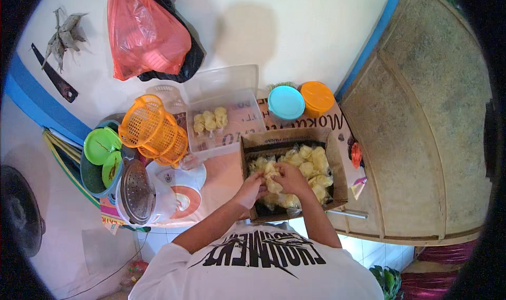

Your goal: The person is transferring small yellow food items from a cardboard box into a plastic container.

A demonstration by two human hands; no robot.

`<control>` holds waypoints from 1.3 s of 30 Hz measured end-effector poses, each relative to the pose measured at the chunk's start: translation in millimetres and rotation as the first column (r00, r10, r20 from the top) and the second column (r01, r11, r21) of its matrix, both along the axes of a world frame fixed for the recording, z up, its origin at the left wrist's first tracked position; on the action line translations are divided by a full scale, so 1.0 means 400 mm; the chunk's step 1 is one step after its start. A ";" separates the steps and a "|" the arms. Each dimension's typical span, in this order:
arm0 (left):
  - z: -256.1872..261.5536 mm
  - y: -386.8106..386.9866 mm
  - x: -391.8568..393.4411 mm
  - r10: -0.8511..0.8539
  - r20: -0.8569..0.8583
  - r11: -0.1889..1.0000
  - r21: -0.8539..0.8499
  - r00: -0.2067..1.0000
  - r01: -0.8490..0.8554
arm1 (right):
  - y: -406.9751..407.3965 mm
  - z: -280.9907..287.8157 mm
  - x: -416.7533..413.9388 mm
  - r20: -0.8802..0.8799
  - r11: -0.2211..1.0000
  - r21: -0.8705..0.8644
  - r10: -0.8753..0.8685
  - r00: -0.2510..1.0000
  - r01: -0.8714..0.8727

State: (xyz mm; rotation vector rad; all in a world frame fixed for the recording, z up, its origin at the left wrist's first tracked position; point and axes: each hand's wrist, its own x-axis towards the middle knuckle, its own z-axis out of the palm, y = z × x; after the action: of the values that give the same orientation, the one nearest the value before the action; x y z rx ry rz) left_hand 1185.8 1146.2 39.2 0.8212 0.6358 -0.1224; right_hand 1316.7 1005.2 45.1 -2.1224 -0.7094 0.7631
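Both my hands are over an open cardboard box (pixel 340 173) that holds many clear plastic bags of pale yellow chips (pixel 306 168). Between my left hand (pixel 252 189) and my right hand (pixel 291 179) is one small clear bag of chips (pixel 272 177), gripped by the fingers of both. Behind the box, to the left, stands a clear plastic container (pixel 221 140) with its lid (pixel 225 76) raised against the wall. A few small bags of chips (pixel 210 119) lie in a row inside it.
Orange plastic baskets (pixel 152 128) lean at the left, near a blue-grey bucket (pixel 90 177) with green plastic pieces and a perforated steamer plate (pixel 137 191). Behind the box stand a turquoise-lidded tub (pixel 286 102) and an orange-lidded tub (pixel 317 96). A red plastic bag (pixel 146 35) hangs on the wall.
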 end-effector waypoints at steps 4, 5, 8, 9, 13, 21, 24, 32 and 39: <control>0.058 0.023 -0.055 0.067 0.141 0.966 0.239 0.988 -0.099 | 0.016 0.092 -0.052 -0.138 0.968 0.232 -0.064 0.988 0.095; 0.074 0.034 -0.068 0.020 0.170 0.945 0.318 0.985 -0.074 | 0.016 0.082 -0.058 -0.162 0.943 0.310 -0.071 0.984 0.119; 0.102 0.065 -0.105 -0.001 0.249 0.890 0.442 0.968 -0.112 | 0.054 0.097 -0.099 -0.327 0.872 0.450 -0.039 0.944 0.192; 0.103 0.071 -0.118 0.001 0.294 0.864 0.481 0.956 -0.149 | 0.065 0.089 -0.112 -0.323 0.873 0.454 -0.024 0.946 0.177; 0.077 0.104 -0.148 0.043 0.355 0.824 0.516 0.934 -0.234 | 0.116 0.088 -0.148 -0.395 0.824 0.517 -0.011 0.919 0.233; 0.047 0.160 -0.187 0.108 0.322 0.671 0.674 0.941 -0.307 | 0.209 0.092 -0.171 -0.484 0.877 0.440 0.049 0.873 0.195; 0.077 0.202 -0.174 0.095 0.259 0.625 0.736 0.961 -0.260 | 0.265 0.039 -0.154 -0.461 0.855 0.483 0.062 0.885 0.191; 0.074 0.401 -0.025 0.055 0.396 0.467 0.801 0.917 -0.374 | 0.450 0.081 -0.011 -0.247 0.883 0.467 0.075 0.966 0.050; -0.024 0.579 0.187 0.087 0.356 0.345 0.866 0.931 -0.363 | 0.634 0.028 0.195 0.034 0.945 0.320 0.053 0.998 -0.062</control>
State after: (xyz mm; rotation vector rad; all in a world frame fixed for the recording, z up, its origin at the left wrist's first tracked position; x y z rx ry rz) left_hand 1260.6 1377.9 29.7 1.8237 0.5374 0.6927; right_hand 1394.9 1258.6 56.1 -1.8247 -0.8510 0.6055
